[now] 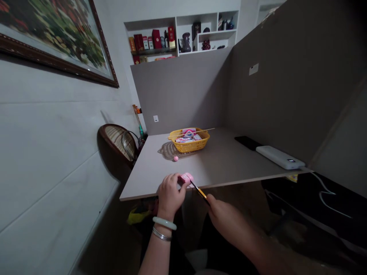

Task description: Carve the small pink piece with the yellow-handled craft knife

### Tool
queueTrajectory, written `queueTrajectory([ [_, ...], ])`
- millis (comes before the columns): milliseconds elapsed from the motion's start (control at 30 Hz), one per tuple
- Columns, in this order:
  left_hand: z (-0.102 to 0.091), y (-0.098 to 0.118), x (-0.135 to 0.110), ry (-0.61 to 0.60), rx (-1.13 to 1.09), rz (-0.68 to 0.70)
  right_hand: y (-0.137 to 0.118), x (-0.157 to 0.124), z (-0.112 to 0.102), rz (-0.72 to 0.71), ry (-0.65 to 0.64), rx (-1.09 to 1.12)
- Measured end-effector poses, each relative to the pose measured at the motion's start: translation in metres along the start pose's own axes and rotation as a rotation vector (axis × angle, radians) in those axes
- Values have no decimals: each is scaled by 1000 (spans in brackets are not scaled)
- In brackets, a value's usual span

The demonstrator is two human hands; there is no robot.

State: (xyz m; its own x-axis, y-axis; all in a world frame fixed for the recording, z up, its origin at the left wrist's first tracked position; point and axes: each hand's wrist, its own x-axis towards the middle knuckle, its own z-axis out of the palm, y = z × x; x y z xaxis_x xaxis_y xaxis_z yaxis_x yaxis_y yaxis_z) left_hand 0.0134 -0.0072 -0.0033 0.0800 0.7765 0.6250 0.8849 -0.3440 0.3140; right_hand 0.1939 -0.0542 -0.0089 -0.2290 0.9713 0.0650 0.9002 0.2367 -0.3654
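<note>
Near the front edge of the table, a small pink lump (187,177), clay-like in look, is held by my left hand (170,191) between thumb and fingers. My right hand (222,212) is closed around a slim tool (202,193) with a yellow and black handle. Its dark, thin end touches the right side of the lump, though the exact shape of the tip is too small to make out. A little pink ball (176,158) lies farther back on the table.
A yellow plastic basket (193,146) with printed packets and a thin stick across its rim stands at the table's back. On the right lie a dark flat object (249,143) and a white power bank (276,157) with a cable. Grey partitions (183,97) enclose the table (155,168).
</note>
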Motion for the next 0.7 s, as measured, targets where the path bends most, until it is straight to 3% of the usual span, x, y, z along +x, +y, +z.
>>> queueTrajectory([
  [167, -1, -1, 1, -7, -2, -31, -11, 14, -4, -25, 20, -39],
  [400, -1, 0, 0, -7, -8, -8, -2, -5, 6, 19, 2, 45],
  [567, -1, -1, 0, -3, 15, -14, -13, 11, 0, -12, 14, 13],
  [700, -1, 0, 0, 8, 23, -15, -7, 7, 3, -11, -8, 36],
])
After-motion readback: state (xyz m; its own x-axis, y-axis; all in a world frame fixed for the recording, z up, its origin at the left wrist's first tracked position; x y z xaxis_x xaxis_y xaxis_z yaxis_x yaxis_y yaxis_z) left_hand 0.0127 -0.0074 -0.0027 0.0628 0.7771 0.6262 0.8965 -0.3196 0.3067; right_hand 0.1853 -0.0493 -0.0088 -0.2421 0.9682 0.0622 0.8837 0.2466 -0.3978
